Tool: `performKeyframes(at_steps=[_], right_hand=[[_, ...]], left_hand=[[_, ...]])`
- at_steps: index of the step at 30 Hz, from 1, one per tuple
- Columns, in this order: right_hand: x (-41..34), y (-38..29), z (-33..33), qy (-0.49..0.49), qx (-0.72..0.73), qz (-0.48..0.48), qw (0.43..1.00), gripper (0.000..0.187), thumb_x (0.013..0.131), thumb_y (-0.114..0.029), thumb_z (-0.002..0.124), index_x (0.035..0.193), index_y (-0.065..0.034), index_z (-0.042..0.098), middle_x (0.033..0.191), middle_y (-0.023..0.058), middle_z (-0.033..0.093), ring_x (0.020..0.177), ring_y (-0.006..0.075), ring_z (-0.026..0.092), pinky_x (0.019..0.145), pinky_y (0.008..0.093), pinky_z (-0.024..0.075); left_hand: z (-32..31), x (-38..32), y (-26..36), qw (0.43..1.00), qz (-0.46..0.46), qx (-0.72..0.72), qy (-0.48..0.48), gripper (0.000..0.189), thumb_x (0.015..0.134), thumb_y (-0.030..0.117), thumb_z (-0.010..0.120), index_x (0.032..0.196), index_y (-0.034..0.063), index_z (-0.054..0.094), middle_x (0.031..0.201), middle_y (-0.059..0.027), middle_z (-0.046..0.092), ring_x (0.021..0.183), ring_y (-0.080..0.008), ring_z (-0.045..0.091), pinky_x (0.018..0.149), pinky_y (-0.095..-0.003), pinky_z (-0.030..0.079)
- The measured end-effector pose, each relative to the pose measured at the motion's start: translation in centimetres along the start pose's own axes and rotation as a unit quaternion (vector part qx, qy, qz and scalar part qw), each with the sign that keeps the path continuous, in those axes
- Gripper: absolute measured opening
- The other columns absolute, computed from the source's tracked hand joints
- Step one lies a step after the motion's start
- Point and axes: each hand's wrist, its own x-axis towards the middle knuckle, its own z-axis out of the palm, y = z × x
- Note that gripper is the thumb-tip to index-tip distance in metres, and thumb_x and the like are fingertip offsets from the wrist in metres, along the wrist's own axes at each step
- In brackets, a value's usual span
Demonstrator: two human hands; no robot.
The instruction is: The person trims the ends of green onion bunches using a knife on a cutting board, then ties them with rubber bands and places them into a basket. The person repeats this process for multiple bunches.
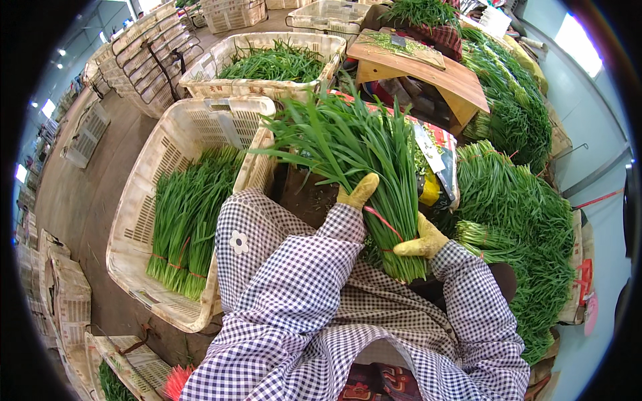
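A large bunch of green garlic chives (386,175) lies across my lap area, its leaf tips pointing away and its pale cut ends towards me. A red tie (384,221) runs around its lower part. My left hand (359,192), in a yellow glove, grips the bunch from the left, thumb on top. Lower down, my right hand (424,238), gloved alike, clasps it from the right near the cut ends. Left of my knee stands a cream plastic crate (135,250) with tied chive bundles (195,215) laid inside.
A knife (441,175) lies on a low board (454,193) strewn with trimmings. Chives are heaped (521,230) on the right. Ahead are another filled crate (261,90), a wooden bench (421,62) and a person's plaid sleeve (449,40). Stacked crates (145,65) stand at the far left.
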Motion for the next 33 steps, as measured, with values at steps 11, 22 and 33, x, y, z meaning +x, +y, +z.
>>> performKeyframes(at_steps=[11, 22, 33], right_hand=[[3.8, 4.5, 0.5, 0.298, 0.22, -0.069, 0.926, 0.05, 0.093, -0.015, 0.068, 0.137, 0.0005, 0.049, 0.13, 0.0158, 0.061, 0.116, 0.0241, 0.062, 0.103, 0.0366, 0.0516], [2.5, 6.4, -1.7, 0.348, 0.364, 0.075, 0.861, 0.044, 0.107, -0.024, 0.043, 0.14, 0.0042, 0.047, 0.139, 0.0204, 0.056, 0.119, 0.028, 0.063, 0.095, 0.0391, 0.057], [0.4, 2.7, 0.8, 0.24, 0.408, -0.009, 0.881, 0.052, 0.104, -0.029, 0.048, 0.139, 0.0096, 0.047, 0.131, 0.0229, 0.062, 0.104, 0.0277, 0.069, 0.083, 0.0371, 0.0604]], left_hand=[[-0.3, -1.1, -3.4, 0.95, -0.088, -0.278, -0.111, 0.033, 0.098, 0.011, 0.065, 0.123, -0.0083, 0.06, 0.115, -0.022, 0.07, 0.102, -0.03, 0.07, 0.087, -0.043, 0.063], [6.2, -5.3, 6.2, 0.955, -0.261, 0.02, 0.137, 0.047, 0.1, 0.03, 0.06, 0.137, 0.0006, 0.054, 0.122, -0.0144, 0.067, 0.091, -0.016, 0.07, 0.079, -0.031, 0.061], [5.3, -3.4, 4.0, 0.93, -0.311, -0.027, -0.195, 0.053, 0.102, 0.038, 0.052, 0.14, 0.0011, 0.05, 0.128, -0.0145, 0.064, 0.1, -0.0176, 0.066, 0.087, -0.0333, 0.058]])
